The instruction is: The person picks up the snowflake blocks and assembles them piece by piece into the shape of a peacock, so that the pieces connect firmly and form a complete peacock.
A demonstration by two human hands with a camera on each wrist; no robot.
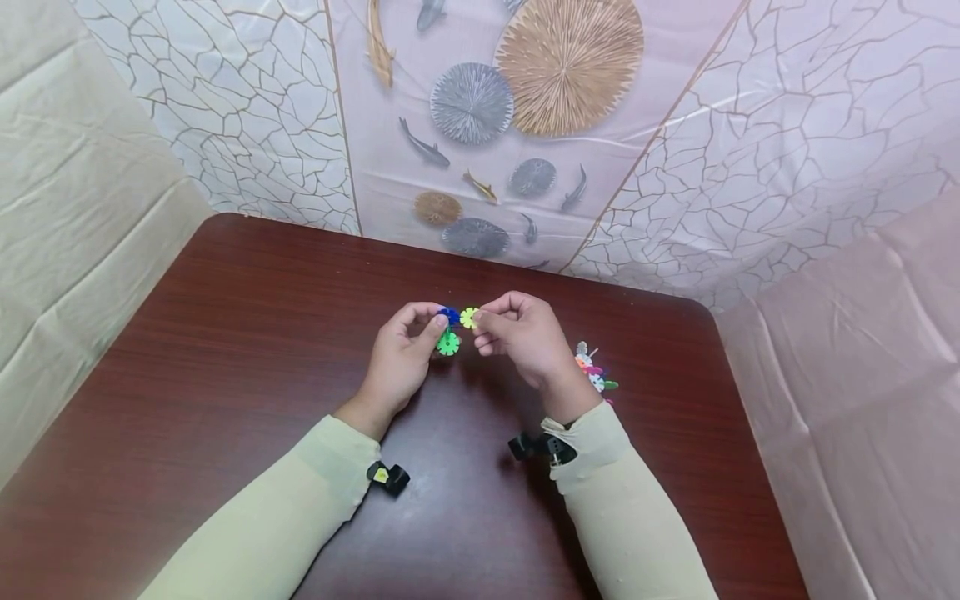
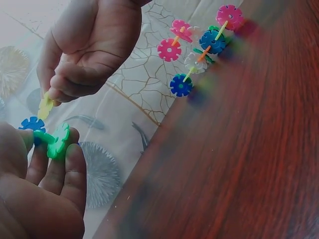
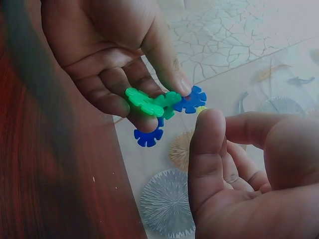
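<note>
My left hand (image 1: 397,358) pinches a small cluster of joined notched plastic discs. A blue disc (image 3: 191,99) sits under the thumb, green discs (image 3: 145,102) are attached beside it, and a second blue disc (image 3: 148,135) hangs lower. Between thumb and forefinger my right hand (image 1: 525,337) holds a yellow notched disc (image 1: 468,317). Its edge is right by the cluster's blue disc in both wrist views; whether the two interlock I cannot tell. Most of the yellow disc is hidden by fingers in the right wrist view.
An assembled chain of notched discs (image 2: 213,42), pink, blue, white, orange and green, stands on the dark wooden table (image 1: 225,375) beyond the right forearm, which partly hides it in the head view. Patterned cloth (image 1: 262,108) hangs behind the table.
</note>
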